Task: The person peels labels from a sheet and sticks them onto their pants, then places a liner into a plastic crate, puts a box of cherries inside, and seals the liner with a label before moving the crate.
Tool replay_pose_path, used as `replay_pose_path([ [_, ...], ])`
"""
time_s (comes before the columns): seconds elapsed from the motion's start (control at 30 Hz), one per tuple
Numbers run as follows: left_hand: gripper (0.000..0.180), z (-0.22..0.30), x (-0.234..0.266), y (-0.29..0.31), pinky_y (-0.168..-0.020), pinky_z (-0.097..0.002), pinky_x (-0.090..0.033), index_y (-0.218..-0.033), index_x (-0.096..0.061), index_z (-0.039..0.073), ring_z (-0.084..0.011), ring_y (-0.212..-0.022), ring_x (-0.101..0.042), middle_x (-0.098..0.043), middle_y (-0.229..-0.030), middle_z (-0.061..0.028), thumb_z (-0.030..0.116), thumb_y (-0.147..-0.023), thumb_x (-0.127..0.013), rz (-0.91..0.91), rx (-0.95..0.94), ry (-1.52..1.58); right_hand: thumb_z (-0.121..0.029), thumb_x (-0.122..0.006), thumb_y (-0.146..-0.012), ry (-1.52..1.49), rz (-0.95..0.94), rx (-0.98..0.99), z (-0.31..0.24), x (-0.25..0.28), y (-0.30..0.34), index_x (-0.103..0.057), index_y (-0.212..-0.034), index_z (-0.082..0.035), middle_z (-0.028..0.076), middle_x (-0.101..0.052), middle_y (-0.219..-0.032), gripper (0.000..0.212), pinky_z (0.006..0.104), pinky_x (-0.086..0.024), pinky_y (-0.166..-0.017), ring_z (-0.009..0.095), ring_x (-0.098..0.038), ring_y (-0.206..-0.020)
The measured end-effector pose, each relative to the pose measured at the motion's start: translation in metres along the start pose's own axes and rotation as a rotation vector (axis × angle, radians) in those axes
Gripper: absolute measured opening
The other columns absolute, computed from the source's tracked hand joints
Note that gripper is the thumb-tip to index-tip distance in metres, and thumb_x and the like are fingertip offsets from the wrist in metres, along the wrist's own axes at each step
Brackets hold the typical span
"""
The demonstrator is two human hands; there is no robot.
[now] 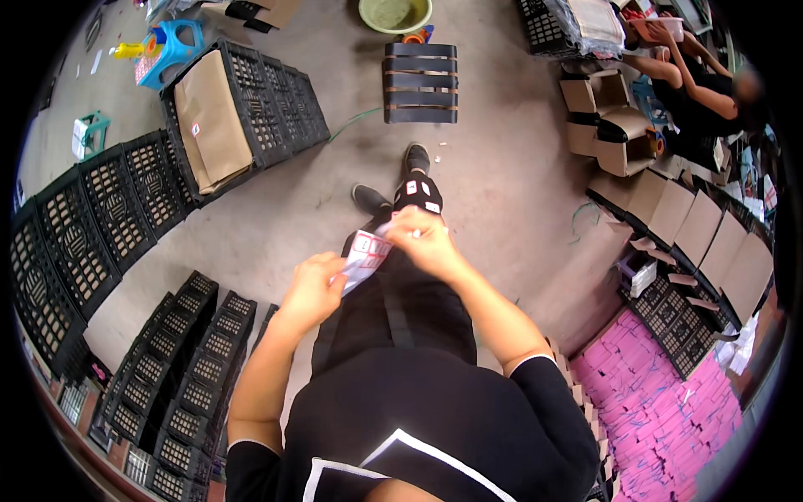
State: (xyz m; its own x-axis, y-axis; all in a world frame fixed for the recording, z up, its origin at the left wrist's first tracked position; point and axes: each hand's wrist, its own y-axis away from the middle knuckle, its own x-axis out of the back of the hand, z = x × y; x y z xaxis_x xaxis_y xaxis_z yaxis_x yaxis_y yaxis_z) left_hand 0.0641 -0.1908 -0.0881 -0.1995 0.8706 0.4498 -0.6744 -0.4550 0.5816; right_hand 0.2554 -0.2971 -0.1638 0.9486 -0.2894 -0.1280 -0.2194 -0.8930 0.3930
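Even soft daylight, faint shadows, strong fisheye bending, dark vignetted corners, slightly blurred edges

Two hands: left (314, 289), right (427, 238), sharing one sticker sheet (365, 255). Two shoes (416, 157). One slatted stool (420, 82), one green basin (395, 12), one blue stool (171, 46), one pile of pink packs (661, 410). Another person (707, 92) sits far right.
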Motion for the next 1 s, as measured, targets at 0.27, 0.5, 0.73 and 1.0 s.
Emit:
replay_pose_path([
  [0.27, 0.016, -0.012, 0.008, -0.006, -0.064, -0.0360, -0.044, -0.084, -0.059, -0.007, -0.0314, -0.069, -0.058, -0.057, -0.075, -0.0187, 0.007, -0.076, -0.062, 0.005, 0.174, 0.081, -0.017, -0.065, -0.081, 0.862, 0.384, -0.118, 0.135, 0.082, -0.010, -0.068, -0.084, -0.005, 0.009, -0.060, -0.079, 0.012, 0.0394, -0.047, -0.073, 0.027, -0.060, -0.081],
  [0.5, 0.017, -0.020, -0.009, -0.012, -0.067, -0.0348, -0.045, -0.090, -0.062, -0.006, -0.0272, -0.071, -0.059, -0.059, -0.077, -0.0178, 0.005, -0.077, -0.062, -0.040, 0.196, 0.144, -0.017, -0.063, -0.080, 1.004, 0.309, -0.246, 0.202, 0.085, -0.032, -0.069, -0.086, -0.005, 0.011, -0.062, -0.089, 0.015, 0.0416, -0.046, -0.082, 0.032, -0.058, -0.092],
  [0.73, 0.021, -0.035, -0.021, -0.012, -0.073, -0.0339, -0.047, -0.095, -0.063, -0.005, -0.0271, -0.079, -0.062, -0.062, -0.084, -0.0168, 0.007, -0.077, -0.060, 0.049, 0.229, 0.426, -0.023, -0.061, -0.086, 0.603, 0.265, -0.147, 0.120, 0.065, -0.024, -0.071, -0.103, -0.007, 0.013, -0.066, -0.099, 0.026, 0.0375, -0.047, -0.086, 0.028, -0.061, -0.094],
  [1.0, 0.026, -0.015, -0.010, -0.020, -0.085, -0.0312, -0.047, -0.102, -0.064, -0.005, -0.0202, -0.094, -0.061, -0.065, -0.102, -0.0113, 0.003, -0.079, -0.056, 0.026, 0.302, 0.693, -0.013, -0.078, -0.067, 0.628, 0.080, 0.475, -0.015, -0.029, -0.002, -0.068, -0.101, -0.007, 0.005, -0.062, -0.091, 0.035, 0.0345, -0.045, -0.074, 0.023, -0.057, -0.084],
])
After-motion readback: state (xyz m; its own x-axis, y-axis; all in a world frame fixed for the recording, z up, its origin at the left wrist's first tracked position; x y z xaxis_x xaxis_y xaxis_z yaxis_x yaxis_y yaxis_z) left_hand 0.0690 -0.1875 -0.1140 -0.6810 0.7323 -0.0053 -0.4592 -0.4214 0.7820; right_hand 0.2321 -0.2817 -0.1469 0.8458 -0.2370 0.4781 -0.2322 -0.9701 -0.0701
